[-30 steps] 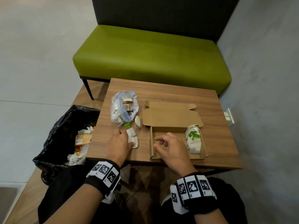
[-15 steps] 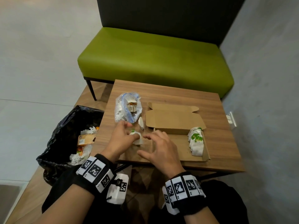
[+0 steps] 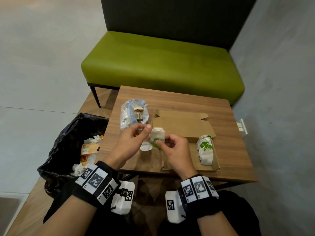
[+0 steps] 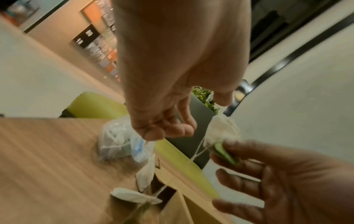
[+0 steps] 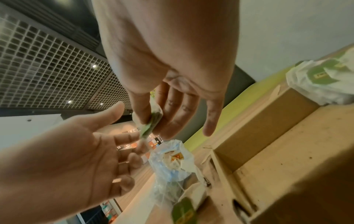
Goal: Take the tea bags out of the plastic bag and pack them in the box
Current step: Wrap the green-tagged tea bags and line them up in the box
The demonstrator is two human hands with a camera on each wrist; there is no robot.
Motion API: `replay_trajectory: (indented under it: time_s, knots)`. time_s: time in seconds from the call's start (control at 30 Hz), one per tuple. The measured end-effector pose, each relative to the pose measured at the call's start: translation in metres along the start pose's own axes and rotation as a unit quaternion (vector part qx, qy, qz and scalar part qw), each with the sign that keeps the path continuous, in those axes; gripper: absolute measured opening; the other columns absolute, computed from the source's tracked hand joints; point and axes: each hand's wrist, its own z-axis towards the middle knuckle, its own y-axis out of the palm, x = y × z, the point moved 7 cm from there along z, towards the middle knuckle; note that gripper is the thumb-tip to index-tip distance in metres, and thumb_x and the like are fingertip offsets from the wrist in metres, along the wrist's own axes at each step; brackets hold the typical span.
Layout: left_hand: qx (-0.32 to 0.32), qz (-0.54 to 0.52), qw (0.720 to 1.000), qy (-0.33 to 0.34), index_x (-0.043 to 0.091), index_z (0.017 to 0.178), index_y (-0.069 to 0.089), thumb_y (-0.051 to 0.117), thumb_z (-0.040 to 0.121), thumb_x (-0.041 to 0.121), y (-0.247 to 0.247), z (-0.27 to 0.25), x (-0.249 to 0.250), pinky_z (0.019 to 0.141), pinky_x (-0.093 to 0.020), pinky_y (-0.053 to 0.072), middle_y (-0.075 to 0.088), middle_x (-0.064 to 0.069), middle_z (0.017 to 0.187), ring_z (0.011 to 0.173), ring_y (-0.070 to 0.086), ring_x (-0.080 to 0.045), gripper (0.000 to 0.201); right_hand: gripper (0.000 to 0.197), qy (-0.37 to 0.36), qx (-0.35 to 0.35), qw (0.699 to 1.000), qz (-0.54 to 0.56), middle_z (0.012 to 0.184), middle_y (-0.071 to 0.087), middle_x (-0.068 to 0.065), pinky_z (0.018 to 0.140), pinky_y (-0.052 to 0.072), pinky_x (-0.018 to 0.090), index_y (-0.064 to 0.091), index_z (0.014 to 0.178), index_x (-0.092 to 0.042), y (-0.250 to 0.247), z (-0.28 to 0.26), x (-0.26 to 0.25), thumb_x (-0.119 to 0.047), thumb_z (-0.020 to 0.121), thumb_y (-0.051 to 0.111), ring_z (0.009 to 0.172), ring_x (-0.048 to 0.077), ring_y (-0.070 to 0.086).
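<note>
Tea bag held above the worktop, between plastic bag and box.
My right hand (image 3: 172,147) pinches the tea bag (image 3: 157,136) at its green tag, long axis upright, tag end lowermost; my left hand (image 3: 131,142), fingers loosely spread, holds nothing beside it.

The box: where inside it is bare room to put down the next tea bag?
Inside the box, the packed tea bags crowd the right end. The floor left of them is bare, under the right hand, which pinches a tea bag. Outside, loose bags and the plastic bag crowd its left.
</note>
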Motion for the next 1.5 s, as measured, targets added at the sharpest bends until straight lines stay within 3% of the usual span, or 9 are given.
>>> replay_trajectory:
  time_s: [0.13,0.27,0.47,0.67,0.83,1.07,1.17,1.33,1.5]
  knots:
    - [-0.05,0.02,0.997,0.05,0.019,0.104,0.071,0.063,0.093,0.03,0.011,-0.001,0.008,0.081,-0.023,0.054,0.073,-0.005,0.098,0.092,0.067,-0.012,0.018,0.018,0.017,-0.015,0.998,0.061,0.09,0.077,0.006,0.078,0.062,0.04,0.074,0.102,-0.014,-0.001,0.006,0.001,-0.009,0.085,0.076,0.084,0.021,0.074]
    - [-0.01,0.016,0.997,0.075,0.016,0.091,0.073,0.063,0.096,0.018,0.01,0.003,0.015,0.074,-0.026,0.054,0.073,-0.008,0.084,0.08,0.066,-0.012,0.012,0.028,0.028,-0.036,0.997,0.066,0.093,0.076,0.008,0.078,0.062,0.036,0.069,0.112,-0.012,0.002,0.012,-0.001,-0.006,0.085,0.075,0.087,0.021,0.074]
    - [0.091,0.004,0.989,0.113,0.005,0.098,0.073,0.062,0.097,0.018,-0.01,0.01,0.03,0.06,-0.014,0.049,0.072,-0.018,0.088,0.072,0.063,-0.012,0.017,0.046,0.061,-0.042,0.994,0.085,0.091,0.074,0.007,0.079,0.061,0.034,0.059,0.124,-0.016,0.008,0.016,0.003,0.002,0.084,0.074,0.077,0.016,0.069]
    - [0.13,-0.041,0.982,0.131,0.013,0.089,0.072,0.062,0.097,0.016,-0.026,0.014,0.044,0.064,-0.015,0.05,0.073,0.001,0.078,0.071,0.065,-0.002,0.013,0.032,0.036,-0.029,0.999,-0.009,0.089,0.071,-0.002,0.074,0.057,0.024,0.066,0.109,-0.022,0.013,0.022,0.005,-0.005,0.084,0.076,0.069,0.003,0.06]
    - [0.126,-0.036,0.979,0.156,0.016,0.086,0.073,0.065,0.096,0.024,-0.033,0.017,0.059,0.068,-0.023,0.053,0.074,-0.005,0.077,0.075,0.071,-0.019,0.014,0.017,0.009,0.003,0.999,-0.052,0.084,0.069,-0.01,0.068,0.051,0.013,0.072,0.098,-0.02,0.014,0.028,0.002,-0.009,0.085,0.076,0.074,0.001,0.061]
    - [0.118,-0.042,0.98,0.156,0.012,0.093,0.071,0.067,0.095,0.026,-0.032,0.023,0.067,0.067,-0.029,0.053,0.075,-0.009,0.082,0.078,0.073,-0.026,0.015,0.027,-0.012,-0.049,0.997,0.05,0.091,0.072,0.002,0.077,0.057,0.022,0.071,0.095,-0.024,0.024,0.014,-0.015,-0.004,0.079,0.08,0.082,0.005,0.065]
    - [0.113,-0.055,0.979,0.159,0.009,0.097,0.07,0.067,0.094,0.026,-0.029,0.022,0.073,0.069,-0.044,0.059,0.075,-0.013,0.086,0.073,0.072,-0.029,0.017,0.022,-0.005,-0.107,0.994,0.037,0.092,0.075,0.003,0.081,0.06,0.032,0.074,0.1,-0.019,0.037,0.006,-0.012,-0.02,0.08,0.082,0.088,0.017,0.07]
    - [0.096,-0.063,0.979,0.169,0.005,0.098,0.07,0.067,0.095,0.022,-0.027,0.014,0.086,0.067,-0.045,0.055,0.072,-0.022,0.088,0.057,0.063,-0.022,0.018,0.015,0.007,-0.059,0.998,-0.021,0.075,0.074,0.001,0.071,0.06,0.043,0.072,0.1,-0.018,0.031,0.011,0.001,-0.024,0.087,0.073,0.068,0.015,0.07]
    - [0.076,-0.107,0.977,0.167,-0.004,0.104,0.067,0.065,0.095,0.015,-0.027,0.01,0.099,0.059,-0.03,0.054,0.071,-0.02,0.088,0.056,0.06,-0.02,0.021,0.066,-0.001,-0.046,0.995,-0.092,0.073,0.068,-0.005,0.074,0.057,0.032,0.045,0.14,-0.032,0.032,0.019,-0.002,-0.032,0.082,0.077,0.069,0.006,0.064]
